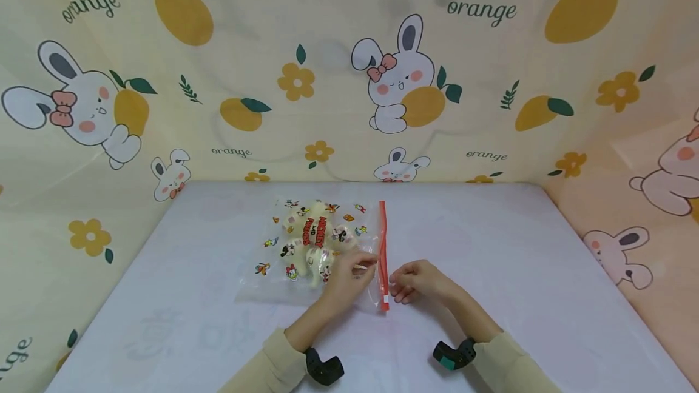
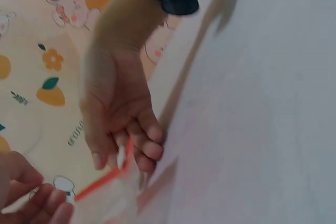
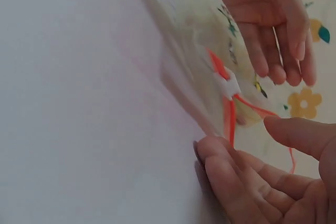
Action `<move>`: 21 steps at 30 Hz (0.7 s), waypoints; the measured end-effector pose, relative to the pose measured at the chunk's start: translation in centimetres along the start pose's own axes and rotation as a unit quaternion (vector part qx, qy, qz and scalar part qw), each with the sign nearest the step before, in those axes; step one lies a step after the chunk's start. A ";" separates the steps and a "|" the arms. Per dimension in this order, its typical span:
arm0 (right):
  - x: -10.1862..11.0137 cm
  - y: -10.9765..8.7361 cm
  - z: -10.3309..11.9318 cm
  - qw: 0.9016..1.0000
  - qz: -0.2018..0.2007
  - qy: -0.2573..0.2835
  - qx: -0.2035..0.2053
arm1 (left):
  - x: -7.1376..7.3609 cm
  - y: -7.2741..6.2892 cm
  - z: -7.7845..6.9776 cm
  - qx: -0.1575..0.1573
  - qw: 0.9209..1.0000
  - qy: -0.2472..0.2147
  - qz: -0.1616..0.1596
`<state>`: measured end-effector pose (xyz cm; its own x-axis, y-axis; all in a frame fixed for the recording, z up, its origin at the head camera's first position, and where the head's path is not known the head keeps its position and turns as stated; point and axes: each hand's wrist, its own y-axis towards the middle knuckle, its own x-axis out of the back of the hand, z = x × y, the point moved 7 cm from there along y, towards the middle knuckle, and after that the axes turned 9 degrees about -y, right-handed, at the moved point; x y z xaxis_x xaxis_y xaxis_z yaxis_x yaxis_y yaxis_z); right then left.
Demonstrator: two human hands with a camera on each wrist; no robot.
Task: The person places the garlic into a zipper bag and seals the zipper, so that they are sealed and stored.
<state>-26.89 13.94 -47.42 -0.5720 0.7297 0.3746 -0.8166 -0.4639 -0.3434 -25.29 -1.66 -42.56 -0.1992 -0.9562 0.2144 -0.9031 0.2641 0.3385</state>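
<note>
A clear zip bag (image 1: 262, 287), printed with small cartoon figures and red lettering, lies flat with pale cream things (image 1: 297, 259) inside. Its red zip edge (image 1: 383, 229) faces right, with a white slider (image 3: 227, 85) at the near end. From the slider the red strips spread apart in the right wrist view. My left hand (image 1: 349, 275) hovers over the bag's right part, fingers loosely bent and holding nothing. Just right of the zip edge, my right hand (image 1: 420, 281) has its thumb and fingers apart, fingertips right at the red strips near the slider.
The bag lies on a white-covered table (image 1: 491, 229). A patterned cloth (image 1: 327, 17) with rabbits and oranges rises behind and at both sides. Dark wrist devices (image 1: 326, 369) sit on both wrists.
</note>
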 end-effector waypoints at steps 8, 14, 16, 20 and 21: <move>-1.3 -1.1 -0.3 0.999 0.039 0.001 0.012 | -0.2 -2.6 0.2 0.096 0.992 -0.051 0.064; -2.2 -1.4 -0.3 0.998 0.069 0.007 0.004 | -0.9 -4.4 0.8 0.169 0.971 -0.135 0.104; -2.5 -1.3 -0.2 0.997 0.076 0.013 0.006 | -1.2 -4.9 1.0 0.191 0.961 -0.167 0.113; -2.8 -1.2 0.0 0.997 0.076 0.013 0.012 | -2.0 -6.0 1.6 0.232 0.940 -0.219 0.123; -2.8 -1.2 0.0 0.997 0.072 0.011 0.013 | -2.2 -6.2 1.7 0.240 0.935 -0.230 0.126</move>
<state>-24.30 12.44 -48.06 -0.6819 0.6653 0.3039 -0.7280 -0.5772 -0.3699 -19.89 -1.36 -46.66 -0.4718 -0.8534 -0.2216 -0.8497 0.5072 -0.1442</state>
